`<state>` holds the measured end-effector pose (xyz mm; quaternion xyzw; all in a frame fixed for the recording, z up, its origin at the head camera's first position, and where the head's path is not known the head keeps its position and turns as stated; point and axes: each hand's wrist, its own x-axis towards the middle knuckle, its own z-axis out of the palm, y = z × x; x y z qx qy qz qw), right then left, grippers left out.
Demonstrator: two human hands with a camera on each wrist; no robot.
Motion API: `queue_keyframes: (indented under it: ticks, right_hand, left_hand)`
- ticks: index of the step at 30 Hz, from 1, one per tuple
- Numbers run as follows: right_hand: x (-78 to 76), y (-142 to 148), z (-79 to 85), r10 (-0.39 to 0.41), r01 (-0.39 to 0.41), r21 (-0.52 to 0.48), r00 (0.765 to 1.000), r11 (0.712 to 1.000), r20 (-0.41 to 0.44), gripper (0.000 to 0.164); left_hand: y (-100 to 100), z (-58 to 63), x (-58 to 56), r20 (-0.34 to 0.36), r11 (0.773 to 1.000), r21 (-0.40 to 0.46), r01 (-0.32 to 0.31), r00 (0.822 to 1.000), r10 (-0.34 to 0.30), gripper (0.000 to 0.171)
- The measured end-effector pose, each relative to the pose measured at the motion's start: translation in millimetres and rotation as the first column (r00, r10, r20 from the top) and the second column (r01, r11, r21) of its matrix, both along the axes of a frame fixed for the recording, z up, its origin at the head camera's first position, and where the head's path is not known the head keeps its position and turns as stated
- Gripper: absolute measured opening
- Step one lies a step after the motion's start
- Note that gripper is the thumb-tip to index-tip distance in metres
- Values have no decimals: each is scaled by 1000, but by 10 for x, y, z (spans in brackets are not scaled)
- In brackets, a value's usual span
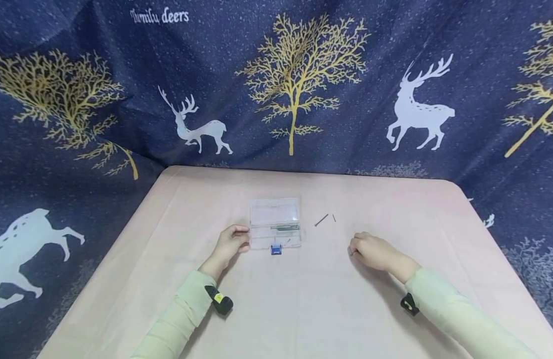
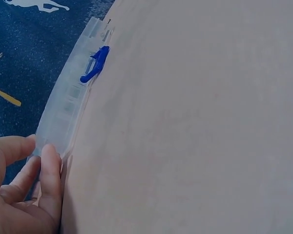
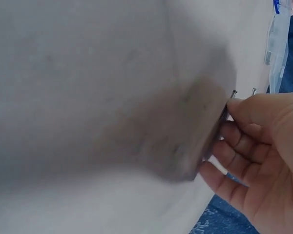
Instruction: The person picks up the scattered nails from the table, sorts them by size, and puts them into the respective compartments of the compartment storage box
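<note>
My left hand [image 1: 233,243] is at the left end of a clear plastic box [image 1: 275,211], its thumb and fingers holding that end in the left wrist view. The box's lid stands back, and a blue latch [image 1: 276,249] is at its front. Inside lie several long nails [image 1: 285,228] and a small nail [image 1: 288,241]. To the right of the box, my right hand [image 1: 372,249] is low over the table, pinching a nail [image 3: 234,92] between thumb and fingertip. Only its head end shows; the rest is hidden by the fingers.
On the pink-covered table [image 1: 303,309], a long nail [image 1: 321,220] and a short nail [image 1: 334,218] lie right of the box. A dark blue cloth [image 1: 339,124] with deer and trees hangs behind the table and along its sides.
</note>
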<state>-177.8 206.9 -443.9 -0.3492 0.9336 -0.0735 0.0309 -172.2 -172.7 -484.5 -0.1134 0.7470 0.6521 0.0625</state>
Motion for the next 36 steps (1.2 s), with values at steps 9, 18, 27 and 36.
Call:
queue_keyframes:
  ticks: [9, 18, 27, 36]
  right_hand:
    - [25, -38, 7, 36, -35, 29, 998, 999, -58, 22]
    - [5, -23, 101, 8, 6, -89, 988, 996, 152, 29]
    - [10, -27, 30, 43, -15, -178, 987, 984, 155, 20]
    - [1, -39, -16, 36, 56, -324, 962, 944, 272, 11]
  left_hand:
    - [-8, -33, 6, -1, 1000, 2, 2, 1000, -2, 30]
    - [8, 77, 61, -35, 1000, -8, -4, 999, 3, 29]
    - [-11, -33, 28, -41, 1000, -18, -16, 999, 15, 27]
    - [7, -39, 23, -51, 1000, -17, -27, 998, 26, 26]
